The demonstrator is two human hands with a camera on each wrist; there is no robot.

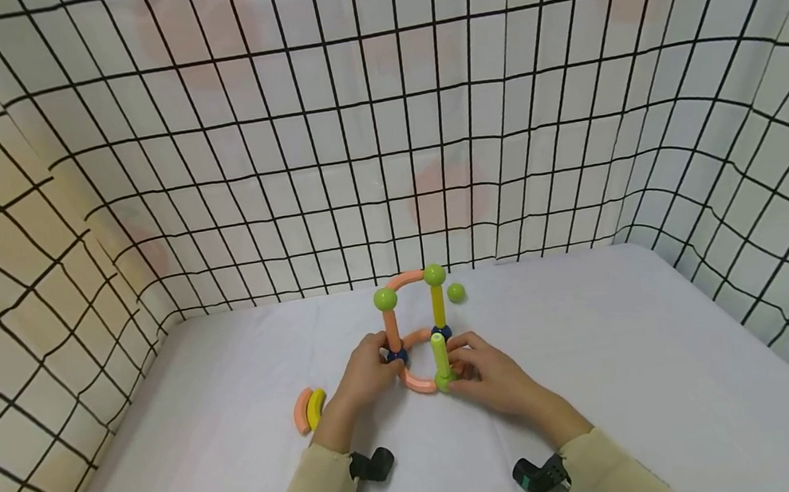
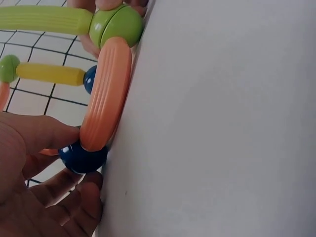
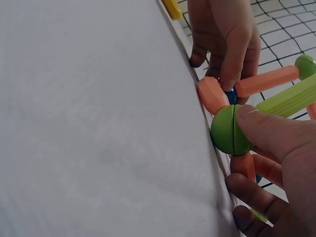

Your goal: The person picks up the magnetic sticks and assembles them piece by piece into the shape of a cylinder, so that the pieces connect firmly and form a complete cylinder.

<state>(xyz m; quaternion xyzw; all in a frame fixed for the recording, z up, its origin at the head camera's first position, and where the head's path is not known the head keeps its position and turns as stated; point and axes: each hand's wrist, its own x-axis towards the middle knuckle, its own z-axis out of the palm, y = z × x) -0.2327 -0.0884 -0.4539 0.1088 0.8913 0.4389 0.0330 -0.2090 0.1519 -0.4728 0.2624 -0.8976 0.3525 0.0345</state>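
Left hand (image 1: 368, 373): fingers pinch the dark blue ball (image 2: 83, 157) at the left end of the near orange curved piece (image 2: 106, 94).
Right hand (image 1: 489, 374): thumb and fingers grip the green ball (image 3: 228, 130) under the light green rod (image 1: 440, 355).
Structure: stands mid-table (image 1: 629, 349), between both hands.
Advice: probably best to keep the blue ball steady and the rod upright.

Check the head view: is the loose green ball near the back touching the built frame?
No: the loose green ball lies alone on the white table, with a gap between it and the frame's yellow rod.
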